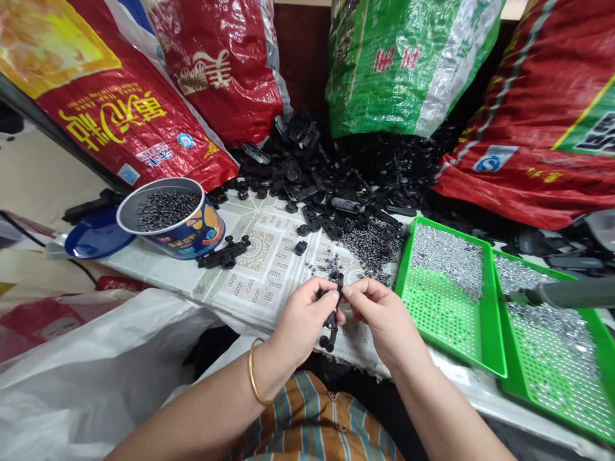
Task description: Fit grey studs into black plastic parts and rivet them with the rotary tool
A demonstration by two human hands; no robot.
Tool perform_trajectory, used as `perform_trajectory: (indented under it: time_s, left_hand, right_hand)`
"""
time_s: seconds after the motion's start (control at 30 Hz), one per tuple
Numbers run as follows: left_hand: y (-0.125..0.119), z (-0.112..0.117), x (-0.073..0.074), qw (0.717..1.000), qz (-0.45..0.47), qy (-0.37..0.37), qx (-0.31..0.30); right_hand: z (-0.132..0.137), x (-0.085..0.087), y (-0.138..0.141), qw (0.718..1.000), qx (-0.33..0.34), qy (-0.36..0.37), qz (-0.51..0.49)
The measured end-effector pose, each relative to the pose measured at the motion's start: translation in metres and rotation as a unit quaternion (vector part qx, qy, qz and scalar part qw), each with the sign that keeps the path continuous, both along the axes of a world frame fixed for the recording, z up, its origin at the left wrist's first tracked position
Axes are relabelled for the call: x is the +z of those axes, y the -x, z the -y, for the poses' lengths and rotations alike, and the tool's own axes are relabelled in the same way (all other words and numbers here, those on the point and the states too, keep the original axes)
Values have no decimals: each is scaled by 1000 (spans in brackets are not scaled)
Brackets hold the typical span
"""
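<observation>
On a patterned table cover (269,256), a black plastic part (331,317) is gripped by left hand (302,320) and pinched by right hand (379,314)

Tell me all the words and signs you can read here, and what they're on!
Red sack, far left: big yellow Chinese characters, upside down; I cannot read them surely.
Second red sack: pale characters, also upside down.
Green sack: red characters, upside down.
Red sack, right: blue round logo, lettering too blurred.
Tin: picture only.
Table covering: print too small.
</observation>
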State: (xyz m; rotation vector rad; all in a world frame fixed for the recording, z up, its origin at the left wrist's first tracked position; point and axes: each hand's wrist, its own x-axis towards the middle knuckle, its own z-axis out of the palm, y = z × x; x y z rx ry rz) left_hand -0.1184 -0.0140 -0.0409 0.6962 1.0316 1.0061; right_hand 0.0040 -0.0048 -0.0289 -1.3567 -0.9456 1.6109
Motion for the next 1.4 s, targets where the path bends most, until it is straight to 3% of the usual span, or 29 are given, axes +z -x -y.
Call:
perform_trajectory:
  time_s: [0.13,0.23,0.37,0.5,0.57,0.63,0.67,0.77,0.83,0.93,1.13,1.2,1.3,1.4]
  left_hand:
    - [-1,0,5,996,66,67,-3]
    - [0,-1,6,995,64,68,32]
    - [1,-2,4,989,89,29,117]
    - [6,2,1,981,176,47,71]
    - [11,3,0,980,184,63,46]
    - [17,3,-2,983,158,82,47]
    - [19,2,-3,985,139,89,52]
    - [26,0,-4,988,99,103,54]
    - [28,-1,-4,988,100,109,54]
    - [30,-1,-6,985,112,117,63]
    - [29,-4,-7,981,135,119,72]
    - [26,-5,-6,981,141,113,73]
    - [19,-7,-4,984,146,81,61]
    - [12,-8,-2,989,120,59,59]
  right_hand:
    - [3,-6,-2,999,-22,34,-18]
    - [9,-10,-1,999,-39,12,21]
    - [21,-16,4,991,28,-48,124]
    - [23,-18,7,990,71,-60,110]
    - [17,-15,3,980,109,-81,148]
    - [5,-10,-5,946,154,-122,257]
    - [-2,-8,-9,916,162,-150,334]
    - [-28,-6,-17,792,137,-224,551]
    - [-42,-10,-16,729,143,-246,622]
    - [-54,-17,-10,699,162,-257,647]
    - [-46,-14,-11,701,131,-252,654]
    - [-38,-8,-12,735,107,-248,622]
    - [-23,2,-9,812,92,-243,523]
    - [-12,7,-5,855,117,-246,442]
